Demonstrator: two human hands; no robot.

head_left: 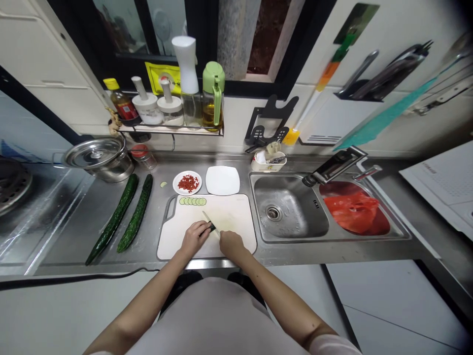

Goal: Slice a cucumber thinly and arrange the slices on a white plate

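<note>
On the white cutting board (236, 212), my right hand (232, 244) is closed around the handle of a knife (205, 215), its narrow blade slanting away to the left. My left hand (195, 237) bends its fingers over a short piece of cucumber (212, 227) against the blade; most of that piece is hidden. A row of thin cucumber slices (192, 201) lies along the board's far edge. Behind the board are a small plate (176, 184) of chopped red bits (188, 183) and a bare white square plate (222, 180).
Two whole cucumbers (114, 219) lie left of the board, near a lidded steel pot (107, 165) and a red-capped jar (143, 157). To the right are a steel sink (291, 207), a faucet (334, 166) and a red bag (353, 209). A rack (173, 130) holds bottles behind.
</note>
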